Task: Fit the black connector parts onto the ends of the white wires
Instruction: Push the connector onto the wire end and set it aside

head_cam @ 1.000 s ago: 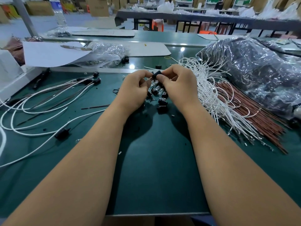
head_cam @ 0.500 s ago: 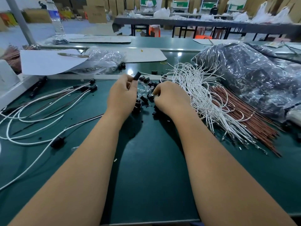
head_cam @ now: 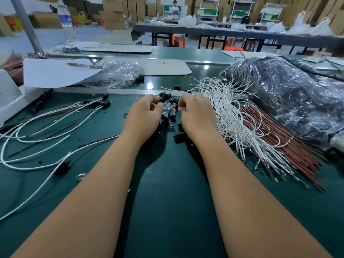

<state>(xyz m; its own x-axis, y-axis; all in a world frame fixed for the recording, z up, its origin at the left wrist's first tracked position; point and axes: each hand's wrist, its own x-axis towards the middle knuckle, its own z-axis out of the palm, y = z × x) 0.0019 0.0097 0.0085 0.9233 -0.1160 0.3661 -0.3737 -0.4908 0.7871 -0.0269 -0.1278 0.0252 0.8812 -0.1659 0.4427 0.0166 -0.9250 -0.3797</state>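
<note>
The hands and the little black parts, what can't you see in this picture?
Head view only:
- Right hand: what its curled fingers hold is hidden by the hand's own back.
- Left hand pinches a black part; whether a wire is in it is too small to tell.
- Some of the pile of black parts lies hidden under both hands.
- Dark plastic bag: its crinkly, shiny plastic hides what is inside.

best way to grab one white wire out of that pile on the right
Pinch a single strand of the white wire bundle near its metal-tipped ends, coming from the near side with the right hand. There the strands fan apart on the green mat, while the far loops are tangled.
</note>
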